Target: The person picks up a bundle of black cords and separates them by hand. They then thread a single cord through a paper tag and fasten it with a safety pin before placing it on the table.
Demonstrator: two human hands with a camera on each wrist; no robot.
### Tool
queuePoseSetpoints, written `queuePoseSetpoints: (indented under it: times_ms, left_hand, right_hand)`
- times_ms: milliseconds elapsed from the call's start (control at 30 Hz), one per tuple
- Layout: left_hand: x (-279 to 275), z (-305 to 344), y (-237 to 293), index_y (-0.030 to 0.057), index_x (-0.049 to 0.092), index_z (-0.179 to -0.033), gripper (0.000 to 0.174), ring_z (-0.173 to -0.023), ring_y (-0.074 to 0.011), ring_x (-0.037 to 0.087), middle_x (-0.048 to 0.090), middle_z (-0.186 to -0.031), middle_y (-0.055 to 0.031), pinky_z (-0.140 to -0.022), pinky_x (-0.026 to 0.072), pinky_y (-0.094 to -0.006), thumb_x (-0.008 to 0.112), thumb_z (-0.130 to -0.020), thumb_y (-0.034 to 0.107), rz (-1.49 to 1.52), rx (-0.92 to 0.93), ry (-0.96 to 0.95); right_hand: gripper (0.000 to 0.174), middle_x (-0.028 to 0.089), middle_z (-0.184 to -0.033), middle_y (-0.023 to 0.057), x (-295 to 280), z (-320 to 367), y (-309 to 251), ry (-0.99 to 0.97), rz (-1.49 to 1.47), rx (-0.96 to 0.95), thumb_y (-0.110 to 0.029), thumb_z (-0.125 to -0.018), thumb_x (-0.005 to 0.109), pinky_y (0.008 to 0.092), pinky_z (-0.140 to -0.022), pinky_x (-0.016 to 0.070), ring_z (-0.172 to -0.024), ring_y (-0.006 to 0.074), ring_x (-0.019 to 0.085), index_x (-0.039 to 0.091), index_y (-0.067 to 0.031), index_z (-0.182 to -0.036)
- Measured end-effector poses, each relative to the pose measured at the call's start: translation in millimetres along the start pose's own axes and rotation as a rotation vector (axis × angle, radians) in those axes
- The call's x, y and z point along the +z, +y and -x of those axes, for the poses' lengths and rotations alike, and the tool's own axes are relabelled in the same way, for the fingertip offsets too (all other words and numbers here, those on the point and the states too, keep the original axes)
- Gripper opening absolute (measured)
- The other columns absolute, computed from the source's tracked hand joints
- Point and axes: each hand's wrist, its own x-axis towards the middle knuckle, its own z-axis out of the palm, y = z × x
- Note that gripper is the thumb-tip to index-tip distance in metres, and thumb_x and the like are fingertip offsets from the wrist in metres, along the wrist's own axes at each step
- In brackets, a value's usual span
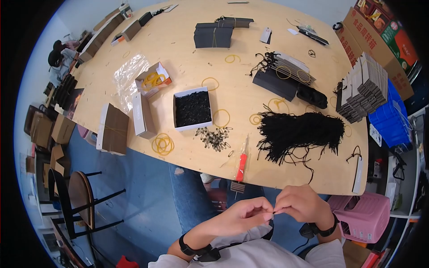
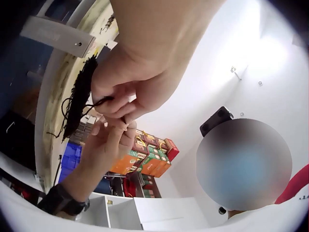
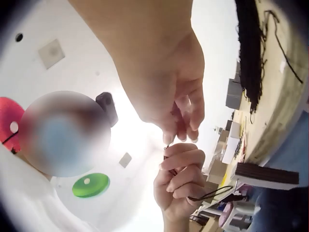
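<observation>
Above my lap, my left hand (image 1: 243, 216) and right hand (image 1: 304, 206) meet fingertip to fingertip. A thin black cord (image 3: 212, 194) loops out of the curled fingers of my left hand (image 3: 181, 179); the cord (image 2: 99, 102) also shows in the left wrist view. My right hand (image 3: 166, 89) pinches something tiny at the left fingertips, too small to identify. Nearest on the table are a bundle of black cords (image 1: 299, 134), a red tool (image 1: 241, 167) in clear plastic and a grey tag (image 1: 358, 174) with a black cord at the corner.
A white box (image 1: 193, 108) holds small black items, with a pile of metal pins (image 1: 213, 138) before it. Yellow rubber bands (image 1: 162, 144), boxes (image 1: 143, 115) and stacks of grey tags (image 1: 364, 87) stand around. A pink stool (image 1: 364, 216) is at right, a chair (image 1: 82, 198) at left.
</observation>
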Motion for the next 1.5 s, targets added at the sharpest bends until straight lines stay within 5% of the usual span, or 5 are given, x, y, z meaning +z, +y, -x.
queuePoseSetpoints:
  times_ms: [533,733,933,1233,1500]
  left_hand:
    - [-0.3,12.6,-2.6,0.0002,0.062,-0.089,0.004,-0.058,-0.0015,0.04,0.055,-0.077,0.0002,-0.048,0.0309,-0.0182,0.064,-0.089,0.003,-0.815,0.321,0.512]
    - [-2.9,8.1,-14.0,-0.002,0.068,-0.096,0.009,-0.058,-0.0028,0.042,0.056,-0.08,0.0016,-0.05,0.0309,-0.0186,0.064,-0.088,0.002,0.495,0.113,0.425]
    - [3.2,-7.8,-37.0,0.0028,0.073,-0.099,0.018,-0.058,-0.005,0.045,0.058,-0.07,-0.0004,-0.049,0.0314,-0.0203,0.072,-0.081,0.003,-0.804,0.558,0.688]
    - [-6.7,-8.0,-26.2,0.0028,0.068,-0.094,0.012,-0.065,-0.0063,0.049,0.061,-0.081,-0.0022,-0.051,0.0352,-0.0202,0.068,-0.083,0.0,-0.644,0.445,0.47]
    - [-6.4,-7.9,-28.1,-0.0001,0.06,-0.096,0.008,-0.078,-0.0133,0.057,0.062,-0.088,-0.0058,-0.063,0.0443,-0.0259,0.061,-0.089,0.001,-0.984,0.581,0.542]
  right_hand:
    - [0.016,0.061,-0.079,0.0057,6.0,11.2,3.1,-0.026,0.43,0.008,-0.004,-0.077,0.063,0.0272,-0.049,0.0491,-0.067,0.0177,0.063,0.057,-0.0024,-0.091]
    - [0.017,0.061,-0.077,0.0054,18.3,9.1,7.6,0.046,0.353,-0.017,-0.003,-0.075,0.062,0.028,-0.05,0.0495,-0.066,0.0179,0.063,0.058,-0.0035,-0.092]
    - [0.02,0.06,-0.076,0.0044,17.4,7.4,5.5,-0.016,0.431,-0.039,-0.004,-0.073,0.063,0.0271,-0.05,0.0495,-0.066,0.0159,0.063,0.059,-0.0036,-0.092]
    - [0.016,0.06,-0.077,0.0035,11.7,4.2,4.4,-0.051,0.429,-0.067,-0.006,-0.076,0.064,0.0274,-0.051,0.0493,-0.067,0.0163,0.062,0.058,-0.0041,-0.091]
    - [0.01,0.062,-0.08,0.0072,23.4,3.9,9.2,0.013,-0.337,0.479,-0.003,-0.083,0.063,0.0319,-0.056,0.0487,-0.067,0.0224,0.062,0.056,-0.004,-0.091]
